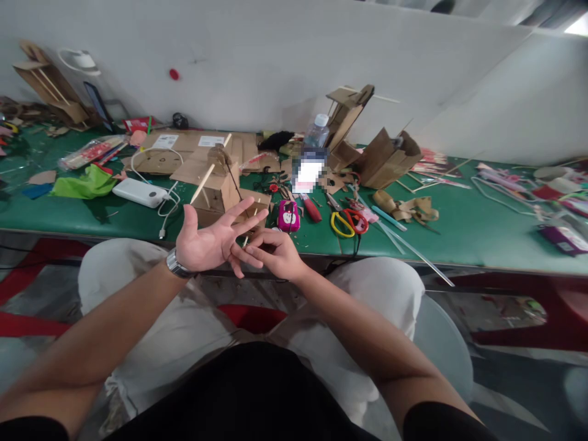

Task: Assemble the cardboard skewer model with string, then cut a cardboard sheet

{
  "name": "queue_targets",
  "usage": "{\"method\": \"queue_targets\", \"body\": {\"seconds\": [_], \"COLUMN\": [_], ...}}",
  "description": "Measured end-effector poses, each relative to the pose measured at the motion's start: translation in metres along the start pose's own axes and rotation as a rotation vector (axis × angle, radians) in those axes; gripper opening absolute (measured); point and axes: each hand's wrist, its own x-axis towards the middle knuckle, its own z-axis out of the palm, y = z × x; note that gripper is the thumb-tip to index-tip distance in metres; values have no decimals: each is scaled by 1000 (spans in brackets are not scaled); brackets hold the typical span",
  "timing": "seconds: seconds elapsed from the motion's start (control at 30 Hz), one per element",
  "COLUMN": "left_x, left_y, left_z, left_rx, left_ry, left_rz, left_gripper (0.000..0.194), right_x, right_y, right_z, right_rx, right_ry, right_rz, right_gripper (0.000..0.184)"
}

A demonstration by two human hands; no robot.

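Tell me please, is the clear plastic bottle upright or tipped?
Upright: the clear plastic bottle has its white cap uppermost, though its lower part is hidden.

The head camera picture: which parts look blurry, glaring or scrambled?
Head view: coarse pixel blocks cover the bright screen; head view: white glare near the top right corner; head view: the purple pack at the right edge looks soft, the left hand crisper.

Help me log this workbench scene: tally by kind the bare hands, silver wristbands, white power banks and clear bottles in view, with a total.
Left hand and right hand: 2 hands
Silver wristband: 1
White power bank: 1
Clear bottle: 1
Total: 5
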Motion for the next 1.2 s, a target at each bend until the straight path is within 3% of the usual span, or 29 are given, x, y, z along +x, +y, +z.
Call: {"method": "queue_targets", "body": {"seconds": [0.13,0.27,0.37,0.53,0.63,0.77,0.87,0.97,1.2], "left_x": [-1,-1,1,4,4,5,9,13,18], "left_y": [1,-4,-8,-14,-19,-26,-29,-31,-35], "left_z": [-1,-5,-7,-8,-6,-4,-6,-10,-14], "left_rx": [-15,-62,-59,-31,254,755,1031,1234,1327], "left_ry": [17,-80,-121,-108,83,384,415,399,377], "left_rz": [12,22,22,71,159,213,222,235,209], "left_gripper": [119,120,121,116,96,49,35,32,25], "right_x": [10,27,38,44,43,40,39,40,49], "right_y": [4,17,28,42,42,40,41,43,47], "right_z": [-10,-27,-35,-34,-31,-31,-33,-34,-36], "right_rx": [-117,-469,-649,-709,-709,-645,-635,-659,-583], "right_ry": [16,40,-52,-205,-164,-58,-134,-217,-213], "right_rz": [-40,-156,-177,-153,-122,-100,-117,-119,-73], "right_gripper": [40,25,21,24,23,29,24,18,9]}}
